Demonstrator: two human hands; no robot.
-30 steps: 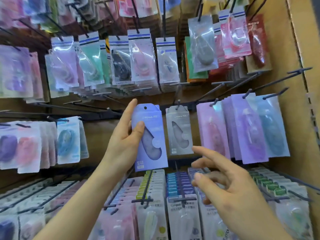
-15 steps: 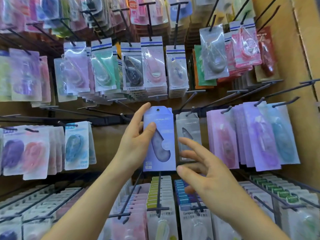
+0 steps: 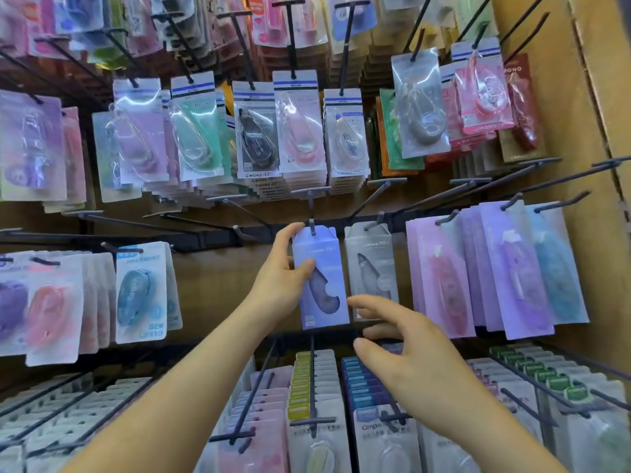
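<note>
Purple pack (image 3: pixel 321 278), pinched in my left hand (image 3: pixel 280 285), had risen to the hook (image 3: pixel 311 221) at 12 o'clock, nearly hung; my wide-open right hand (image 3: pixel 409 363) came close at 4 o'clock.

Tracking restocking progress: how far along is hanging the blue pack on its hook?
Done: the blue pack is up at the hook, whose tip seems to poke through its hole. In hand: the left hand grips its left edge; the right hand hovers open near its bottom. Left, probably: push it back level with the grey pack and let go.
</note>
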